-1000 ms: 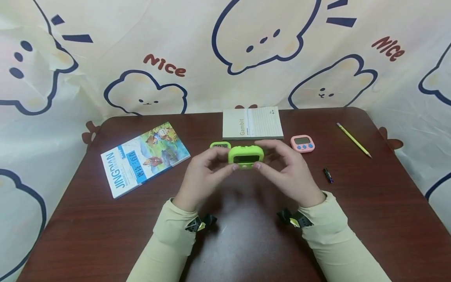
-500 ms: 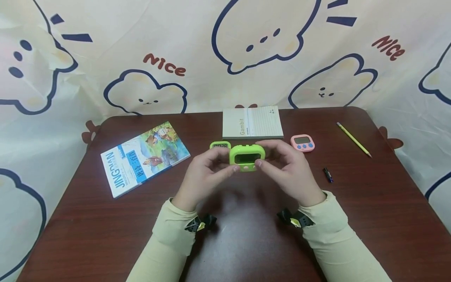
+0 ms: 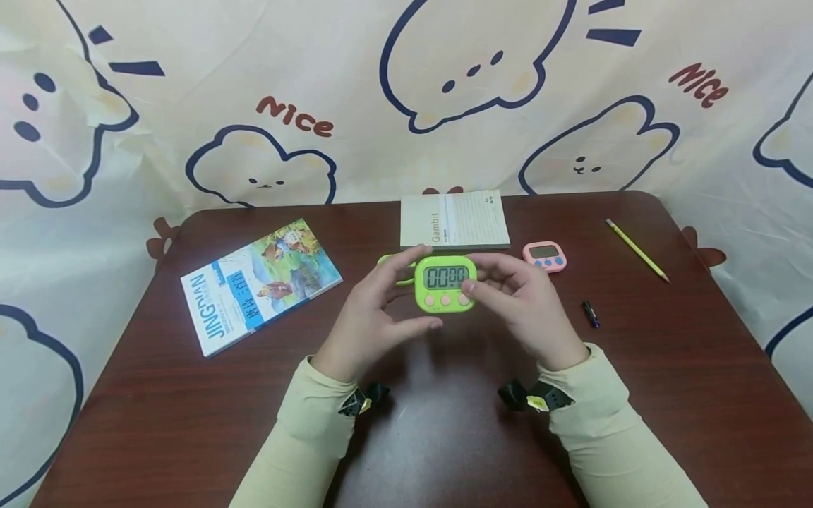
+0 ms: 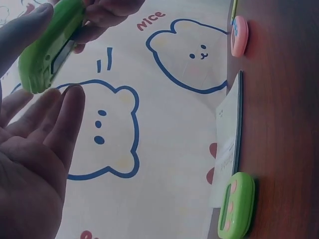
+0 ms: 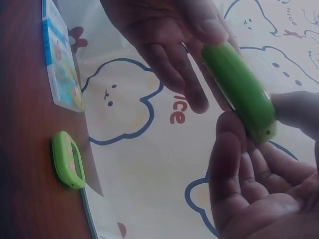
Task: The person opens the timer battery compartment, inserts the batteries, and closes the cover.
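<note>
"Green timer (image 3: 445,286): where is it being held?"

"Off the table (image 3: 432,455), near the centre of the head view. Its face is being turned to the camera, and digits are being shown on the screen (image 3: 435,277), above three pale pink buttons (image 3: 446,300)."

"By which hand is it being gripped?"

"By the right hand (image 3: 527,310); its right side is being pinched between thumb and fingers. The left hand (image 3: 368,314) is being held open at the left side, thumb and fingers stretched apart. Whether the timer is being touched by it cannot be told."

"What is being seen close by?"

"A second green timer (image 4: 243,204) is being partly covered by the left hand in the head view; at the lower right of the left wrist view it is being shown on the table, beside the notepad (image 3: 454,219). Right of centre, a pink timer (image 3: 545,257) is being seen near the right hand."

"And farther out?"

"A book (image 3: 262,286) is being shown at middle left, a pencil (image 3: 637,250) at upper right, and a small dark object (image 3: 591,315) below the pink timer. Across the top, cartoon outlines are being displayed on a pale cloth (image 3: 356,63)."
</note>
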A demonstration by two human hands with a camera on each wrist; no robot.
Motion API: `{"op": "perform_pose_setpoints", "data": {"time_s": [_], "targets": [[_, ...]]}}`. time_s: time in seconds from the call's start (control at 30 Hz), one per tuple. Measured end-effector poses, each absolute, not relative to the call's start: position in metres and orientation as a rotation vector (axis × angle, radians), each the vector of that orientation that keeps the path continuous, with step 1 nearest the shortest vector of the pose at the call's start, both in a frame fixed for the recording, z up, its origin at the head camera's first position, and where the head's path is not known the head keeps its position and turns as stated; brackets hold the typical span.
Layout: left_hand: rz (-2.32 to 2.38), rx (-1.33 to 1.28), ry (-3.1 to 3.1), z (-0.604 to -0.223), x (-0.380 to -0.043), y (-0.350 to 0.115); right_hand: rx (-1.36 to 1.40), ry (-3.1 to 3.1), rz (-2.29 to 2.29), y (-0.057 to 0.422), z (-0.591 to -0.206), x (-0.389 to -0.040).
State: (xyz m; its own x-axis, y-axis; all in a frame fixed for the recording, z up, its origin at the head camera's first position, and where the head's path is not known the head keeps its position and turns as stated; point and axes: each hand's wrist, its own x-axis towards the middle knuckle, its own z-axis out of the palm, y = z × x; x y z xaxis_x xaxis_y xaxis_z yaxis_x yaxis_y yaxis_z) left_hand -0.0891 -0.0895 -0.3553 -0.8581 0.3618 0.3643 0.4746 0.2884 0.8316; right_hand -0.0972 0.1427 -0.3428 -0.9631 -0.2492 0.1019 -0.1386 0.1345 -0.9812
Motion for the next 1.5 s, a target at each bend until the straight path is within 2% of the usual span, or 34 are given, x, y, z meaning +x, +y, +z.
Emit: {"op": "perform_pose_setpoints", "data": {"time_s": [0.27,0.7,1.2,1.5], "targets": [[-1.663,-0.699,-2.480,-0.357,-0.089,-0.091,-0.348,2.209,-1.938,0.141,-0.343,-0.098],[-1.958,-0.389,-2.558,-0.355,-0.089,-0.095,-0.366,2.345,-1.724,0.145,-0.342,-0.099],[-1.930,-0.282,-2.688,-0.356,-0.094,-0.095,-0.381,2.354,-1.553,0.148,-0.346,-0.105],[-1.771,-0.364,-2.767,-0.365,-0.093,-0.088,-0.461,2.400,-1.542,0.155,-0.360,-0.110]]}}
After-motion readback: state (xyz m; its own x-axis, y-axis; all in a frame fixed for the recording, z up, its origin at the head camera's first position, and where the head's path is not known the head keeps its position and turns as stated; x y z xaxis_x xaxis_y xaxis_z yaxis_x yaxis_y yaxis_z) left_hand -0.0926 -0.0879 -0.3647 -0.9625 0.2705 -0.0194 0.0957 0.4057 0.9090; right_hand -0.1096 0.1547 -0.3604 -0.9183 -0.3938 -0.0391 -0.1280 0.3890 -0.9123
